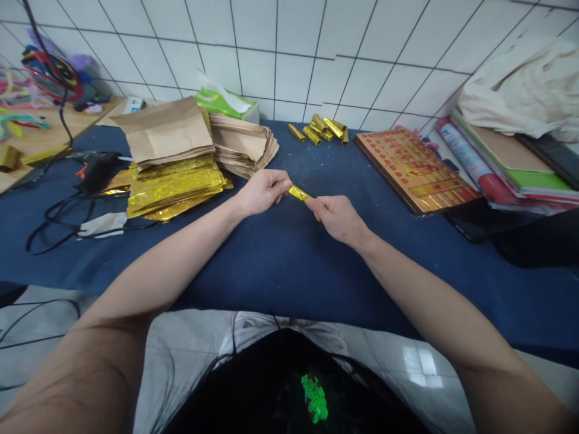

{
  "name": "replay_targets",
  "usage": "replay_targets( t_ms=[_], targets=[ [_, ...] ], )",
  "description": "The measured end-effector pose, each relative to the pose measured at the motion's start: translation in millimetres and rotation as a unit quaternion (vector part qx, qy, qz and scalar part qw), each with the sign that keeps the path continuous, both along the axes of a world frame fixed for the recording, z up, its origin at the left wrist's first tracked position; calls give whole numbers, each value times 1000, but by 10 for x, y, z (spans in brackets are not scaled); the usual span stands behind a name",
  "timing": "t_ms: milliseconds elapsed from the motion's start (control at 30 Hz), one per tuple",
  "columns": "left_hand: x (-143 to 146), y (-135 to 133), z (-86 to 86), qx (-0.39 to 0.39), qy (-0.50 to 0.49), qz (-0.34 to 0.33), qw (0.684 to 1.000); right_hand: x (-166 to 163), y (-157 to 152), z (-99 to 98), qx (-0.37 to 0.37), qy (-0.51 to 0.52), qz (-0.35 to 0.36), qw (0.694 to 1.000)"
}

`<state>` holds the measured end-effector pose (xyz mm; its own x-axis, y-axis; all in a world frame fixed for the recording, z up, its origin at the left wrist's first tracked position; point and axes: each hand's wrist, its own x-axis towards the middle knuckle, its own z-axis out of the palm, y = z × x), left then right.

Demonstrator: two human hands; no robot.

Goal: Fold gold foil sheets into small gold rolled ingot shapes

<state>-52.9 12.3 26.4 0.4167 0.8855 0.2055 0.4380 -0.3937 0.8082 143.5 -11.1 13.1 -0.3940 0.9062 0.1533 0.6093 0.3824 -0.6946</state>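
Note:
Between my two hands, above the middle of the table, is a narrow roll of gold foil paper (299, 193). My left hand (265, 191) pinches its left end with closed fingers. The right end sits in the closed fingers of my right hand (338, 218). Only the short middle stretch of the roll shows; both ends are covered by fingers. Left of my left hand lies a stack of gold foil sheets (174, 188), with brown paper sheets (165, 132) on top. More brown sheets (244, 141) fan out beside them. Several finished-looking gold rolls (323, 129) lie near the wall.
A dark blue cloth (271, 265) covers the table. At left are a black glue gun (97, 169) with a looping cord and a white scrap (104, 225). A green tissue pack (226, 103) stands behind the paper. Rightward lie a patterned orange-gold box (411, 169) and stacked books (520, 163).

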Motion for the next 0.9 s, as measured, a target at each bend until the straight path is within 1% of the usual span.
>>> replay_targets(
  t_ms=[67,100,200,267,367,400,433,467,533,567,600,633,667,733,800,900],
  targets=[
    [2,5,-2,-10,-7,-1,1000,-4,-6,-7,39,-22,-11,999],
    [4,6,-4,-14,-12,0,1000,-4,-8,-12,46,-27,-15,998],
    [10,3,-17,-33,-27,5,999,-3,-11,-23,28,-16,-4,999],
    [10,5,-30,-58,-40,8,997,-3,-14,-25,33,-18,6,999],
    [6,9,-43,-106,-52,6,993,-7,-18,-24,82,-69,-6,994],
    [7,7,-44,-112,-52,5,992,-8,-17,-26,96,-89,-13,991],
    [10,1,-44,-103,-46,5,994,-9,-14,-32,107,-107,-19,988],
    [16,-10,-42,-77,-34,7,996,-9,-10,-42,115,-122,-21,986],
    [39,-49,-37,15,18,9,1000,-8,-2,-71,129,-152,-17,980],
    [55,-74,-35,65,56,3,996,-8,1,-87,136,-165,-11,977],
    [73,-101,-33,103,96,-8,990,-8,3,-102,142,-176,-4,974],
    [91,-127,-32,121,131,-24,984,-10,2,-114,142,-180,8,973],
    [108,-148,-30,118,155,-36,980,-12,-1,-122,137,-176,21,975],
    [131,-172,-24,88,174,-50,980,-18,-10,-122,106,-147,51,982],
    [133,-167,-14,64,171,-50,982,-22,-21,-107,68,-106,71,989],
    [92,-123,17,62,163,-52,983,-16,-24,-80,28,-54,78,995]
  ],
)
